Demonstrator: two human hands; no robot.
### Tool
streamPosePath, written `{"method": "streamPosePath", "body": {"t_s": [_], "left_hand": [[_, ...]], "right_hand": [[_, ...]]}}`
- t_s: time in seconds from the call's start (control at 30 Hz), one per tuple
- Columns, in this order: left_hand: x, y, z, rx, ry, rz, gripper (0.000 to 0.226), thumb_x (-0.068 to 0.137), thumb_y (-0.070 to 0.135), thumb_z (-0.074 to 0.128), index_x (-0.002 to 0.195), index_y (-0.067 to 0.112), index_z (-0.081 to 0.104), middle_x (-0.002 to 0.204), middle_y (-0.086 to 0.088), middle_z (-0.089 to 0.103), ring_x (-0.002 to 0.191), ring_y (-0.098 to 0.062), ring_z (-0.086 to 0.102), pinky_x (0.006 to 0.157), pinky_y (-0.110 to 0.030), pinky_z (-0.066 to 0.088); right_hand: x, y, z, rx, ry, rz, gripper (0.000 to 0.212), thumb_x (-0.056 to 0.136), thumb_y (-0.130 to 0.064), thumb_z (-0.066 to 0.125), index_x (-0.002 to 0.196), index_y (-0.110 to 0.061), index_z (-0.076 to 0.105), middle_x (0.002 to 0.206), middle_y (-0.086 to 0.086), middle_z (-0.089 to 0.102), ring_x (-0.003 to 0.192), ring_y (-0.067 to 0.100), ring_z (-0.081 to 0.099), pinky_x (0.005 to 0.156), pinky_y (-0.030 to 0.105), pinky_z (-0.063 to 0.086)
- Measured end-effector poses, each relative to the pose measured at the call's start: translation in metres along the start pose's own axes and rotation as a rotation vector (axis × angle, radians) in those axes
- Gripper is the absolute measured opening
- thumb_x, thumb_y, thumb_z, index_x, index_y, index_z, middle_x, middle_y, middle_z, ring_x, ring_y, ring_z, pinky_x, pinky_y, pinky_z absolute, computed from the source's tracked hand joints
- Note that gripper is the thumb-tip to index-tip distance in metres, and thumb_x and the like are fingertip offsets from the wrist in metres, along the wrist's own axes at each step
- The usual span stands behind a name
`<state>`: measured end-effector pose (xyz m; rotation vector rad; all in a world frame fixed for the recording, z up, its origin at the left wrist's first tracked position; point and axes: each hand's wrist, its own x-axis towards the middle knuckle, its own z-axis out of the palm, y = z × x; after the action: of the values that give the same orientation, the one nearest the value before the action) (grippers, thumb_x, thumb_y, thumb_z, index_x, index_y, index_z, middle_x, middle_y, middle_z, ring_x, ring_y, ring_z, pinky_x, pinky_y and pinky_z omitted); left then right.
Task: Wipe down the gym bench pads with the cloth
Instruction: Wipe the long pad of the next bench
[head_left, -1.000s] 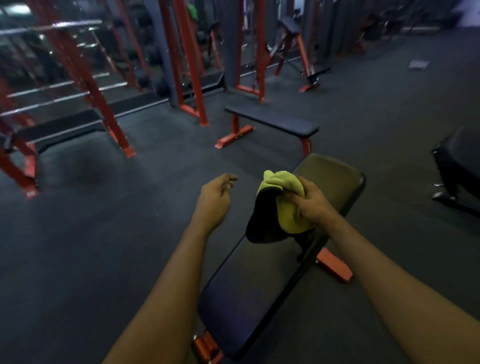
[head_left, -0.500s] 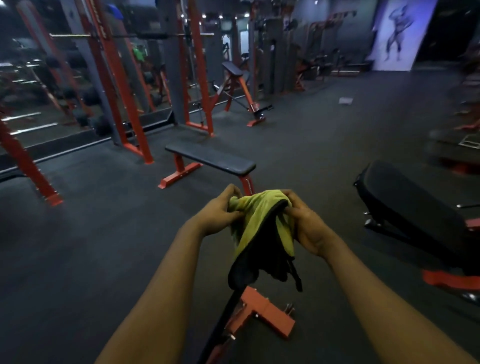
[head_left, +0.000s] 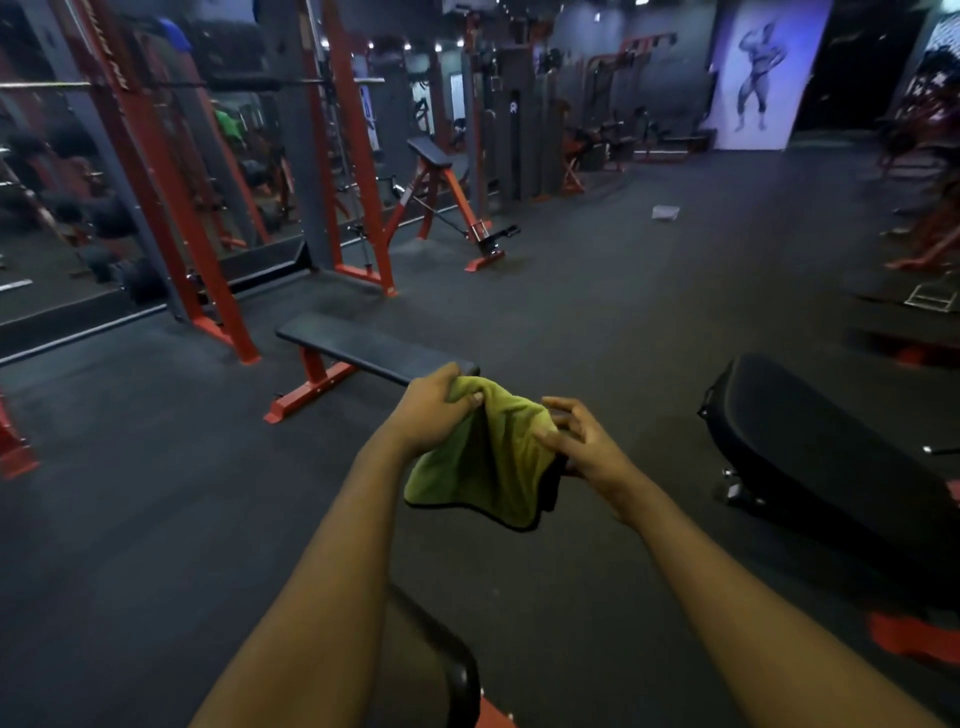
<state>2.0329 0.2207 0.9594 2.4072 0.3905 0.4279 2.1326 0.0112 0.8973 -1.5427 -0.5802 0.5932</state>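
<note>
Gym floor (head_left: 597, 322) — one cloth (head_left: 488, 457) (two hands (head_left: 431, 415) (head_left: 584, 449))

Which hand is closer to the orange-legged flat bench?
Left. The left hand, gripping the green cloth, overlaps the near end of the flat bench; the right hand is farther right.

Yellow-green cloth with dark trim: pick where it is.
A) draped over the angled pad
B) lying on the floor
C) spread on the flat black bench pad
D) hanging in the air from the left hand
D: the left hand grips the top of the yellow-green cloth with dark trim, which hangs clear of every pad.
</note>
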Motion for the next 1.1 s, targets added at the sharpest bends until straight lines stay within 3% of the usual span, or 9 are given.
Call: {"method": "streamPosePath", "body": {"t_s": [0.1, 0.2, 0.27, 0.33, 0.4, 0.53, 0.67, 0.9, 1.1], "left_hand": [[0.058, -0.016, 0.006, 0.003, 0.078, -0.027, 0.027, 0.092, 0.036, 0.064, 0.084, 0.017, 0.047, 0.075, -0.006, 0.059, 0.072, -0.021, 0.055, 0.055, -0.029, 0.036], [0.116, -0.039, 0.018, 0.035, 0.122, -0.064, 0.029, 0.091, 0.038, 0.066, 0.090, 0.014, 0.050, 0.077, -0.005, 0.062, 0.075, -0.020, 0.058, 0.059, -0.032, 0.042], [0.137, -0.053, 0.019, 0.053, 0.137, -0.080, 0.028, 0.089, 0.039, 0.068, 0.090, 0.015, 0.053, 0.078, -0.003, 0.064, 0.079, -0.022, 0.060, 0.067, -0.036, 0.047], [0.185, -0.080, 0.031, 0.052, 0.160, -0.121, 0.031, 0.086, 0.042, 0.070, 0.089, 0.015, 0.056, 0.079, -0.004, 0.066, 0.081, -0.021, 0.061, 0.073, -0.040, 0.050], [0.222, -0.102, 0.038, 0.066, 0.175, -0.160, 0.035, 0.083, 0.051, 0.069, 0.088, 0.018, 0.058, 0.080, -0.003, 0.068, 0.081, -0.019, 0.063, 0.074, -0.042, 0.052], [0.282, -0.128, 0.057, 0.059, 0.202, -0.254, 0.030, 0.085, 0.050, 0.069, 0.081, 0.023, 0.056, 0.074, 0.007, 0.064, 0.082, -0.021, 0.060, 0.067, -0.034, 0.045], [0.343, -0.157, 0.062, 0.035, 0.222, -0.382, 0.028, 0.086, 0.049, 0.068, 0.083, 0.025, 0.055, 0.074, 0.002, 0.064, 0.081, -0.019, 0.060, 0.064, -0.033, 0.049], [0.448, -0.261, 0.066, 0.073, 0.152, -0.448, 0.020, 0.089, 0.033, 0.070, 0.090, 0.021, 0.054, 0.072, 0.000, 0.062, 0.068, -0.012, 0.058, 0.053, -0.020, 0.038], [0.561, -0.405, 0.087, 0.068, -0.055, -0.445, 0.014, 0.093, 0.022, 0.064, 0.095, 0.017, 0.051, 0.074, -0.004, 0.061, 0.068, -0.016, 0.059, 0.059, -0.034, 0.047]], "right_hand": [[0.062, -0.005, -0.021, -0.073, -0.051, -0.014, 0.063, 0.079, -0.030, 0.084, 0.133, -0.023, 0.053, 0.125, 0.002, 0.061, 0.105, 0.010, 0.067, 0.073, 0.022, 0.056], [0.131, 0.010, -0.037, -0.197, -0.141, 0.018, 0.063, 0.072, -0.032, 0.090, 0.127, -0.026, 0.058, 0.117, 0.002, 0.067, 0.105, 0.017, 0.068, 0.080, 0.032, 0.059], [0.167, 0.018, -0.041, -0.314, -0.113, -0.004, 0.042, 0.072, -0.029, 0.087, 0.109, -0.026, 0.068, 0.101, 0.001, 0.073, 0.094, 0.017, 0.070, 0.082, 0.038, 0.060], [0.233, 0.030, -0.056, -0.395, -0.103, -0.017, 0.012, 0.081, -0.018, 0.078, 0.089, -0.024, 0.071, 0.083, -0.002, 0.072, 0.078, 0.011, 0.067, 0.075, 0.034, 0.057], [0.286, 0.033, -0.067, -0.425, -0.096, -0.010, 0.014, 0.087, -0.013, 0.072, 0.079, -0.023, 0.068, 0.074, -0.006, 0.066, 0.069, 0.007, 0.059, 0.066, 0.026, 0.049], [0.381, 0.037, -0.085, -0.479, -0.151, 0.033, 0.014, 0.090, -0.014, 0.067, 0.079, -0.023, 0.066, 0.074, -0.007, 0.064, 0.070, 0.009, 0.058, 0.059, 0.021, 0.043], [0.480, 0.037, -0.088, -0.506, -0.205, 0.006, 0.007, 0.091, -0.011, 0.066, 0.091, -0.016, 0.070, 0.084, -0.002, 0.068, 0.078, 0.010, 0.060, 0.058, 0.015, 0.043], [0.621, 0.092, -0.051, -0.477, -0.162, 0.031, 0.019, 0.088, -0.007, 0.068, 0.081, -0.025, 0.066, 0.081, -0.007, 0.068, 0.075, 0.003, 0.061, 0.059, 0.012, 0.043], [0.752, 0.169, 0.000, -0.470, -0.020, 0.204, 0.021, 0.084, -0.002, 0.065, 0.080, -0.022, 0.067, 0.077, -0.006, 0.067, 0.074, 0.012, 0.061, 0.054, 0.011, 0.041]]}}
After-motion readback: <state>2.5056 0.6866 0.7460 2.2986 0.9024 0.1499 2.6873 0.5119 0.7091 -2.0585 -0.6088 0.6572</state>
